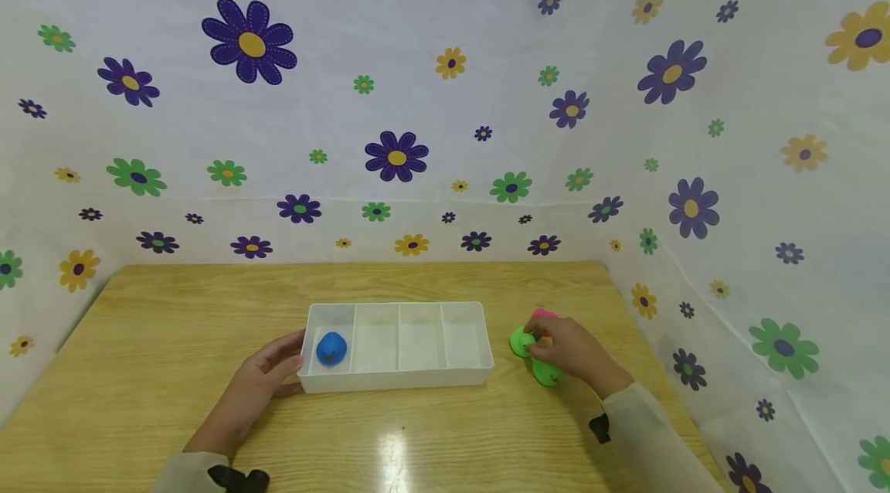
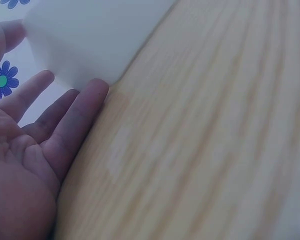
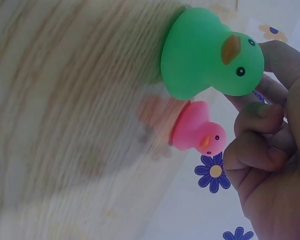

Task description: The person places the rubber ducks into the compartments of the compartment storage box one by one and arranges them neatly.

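Observation:
A white tray with several compartments stands on the table, a blue toy duck in its leftmost one. My left hand is at the tray's left end; in the left wrist view its fairly straight fingers touch the end wall. Right of the tray, my right hand pinches a green toy duck between thumb and forefinger. A second green duck sits just below that hand. Behind, a pink duck is partly hidden by the hand; the right wrist view shows this pink duck whole.
The wooden table reaches back to a white flower-patterned cloth. This cloth also hangs along the right side, close to my right forearm. Dark straps circle both sleeves.

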### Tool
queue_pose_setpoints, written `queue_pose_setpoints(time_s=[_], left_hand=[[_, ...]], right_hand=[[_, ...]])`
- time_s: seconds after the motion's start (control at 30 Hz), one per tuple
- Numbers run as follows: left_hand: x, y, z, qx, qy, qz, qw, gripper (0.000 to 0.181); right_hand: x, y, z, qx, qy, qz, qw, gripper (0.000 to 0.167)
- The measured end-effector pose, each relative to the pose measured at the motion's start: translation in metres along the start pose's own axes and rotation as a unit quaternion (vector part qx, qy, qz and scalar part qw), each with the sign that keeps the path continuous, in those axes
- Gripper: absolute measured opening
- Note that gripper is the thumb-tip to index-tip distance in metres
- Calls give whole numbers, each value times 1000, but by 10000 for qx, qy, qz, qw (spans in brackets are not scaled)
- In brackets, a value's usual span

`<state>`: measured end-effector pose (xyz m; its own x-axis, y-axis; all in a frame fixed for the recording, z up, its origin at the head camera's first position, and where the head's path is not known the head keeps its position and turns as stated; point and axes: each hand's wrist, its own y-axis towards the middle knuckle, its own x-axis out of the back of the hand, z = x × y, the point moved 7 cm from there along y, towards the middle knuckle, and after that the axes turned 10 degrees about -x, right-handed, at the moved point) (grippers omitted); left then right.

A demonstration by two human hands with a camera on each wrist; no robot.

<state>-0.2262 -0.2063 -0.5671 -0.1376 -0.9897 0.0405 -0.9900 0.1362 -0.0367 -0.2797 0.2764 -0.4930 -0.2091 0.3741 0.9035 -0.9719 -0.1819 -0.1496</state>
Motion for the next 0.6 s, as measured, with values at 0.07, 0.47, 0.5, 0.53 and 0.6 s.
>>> queue_pose_setpoints(time_s=[0.07,0.47,0.5,0.53,0.6], left_hand=[[0,0,0,12,0,-6,10000,65],[0,-1,0,-2,-11,-27,10000,64],[0,-2,0,-9,-10,-23,10000,64],[0,-2,0,-16,-12,-18,10000,64],[-1,-2,0,-27,-12,-16,10000,64]], right_hand=[[0,-1,1,102,41,-75,9999,16],[8,-5,8,349,-219,-592,9974,14],[10,-5,10,353,-259,-682,9967,16],[12,-6,12,363,-289,-762,9960,18],[17,-7,18,403,-330,-921,9944,22]])
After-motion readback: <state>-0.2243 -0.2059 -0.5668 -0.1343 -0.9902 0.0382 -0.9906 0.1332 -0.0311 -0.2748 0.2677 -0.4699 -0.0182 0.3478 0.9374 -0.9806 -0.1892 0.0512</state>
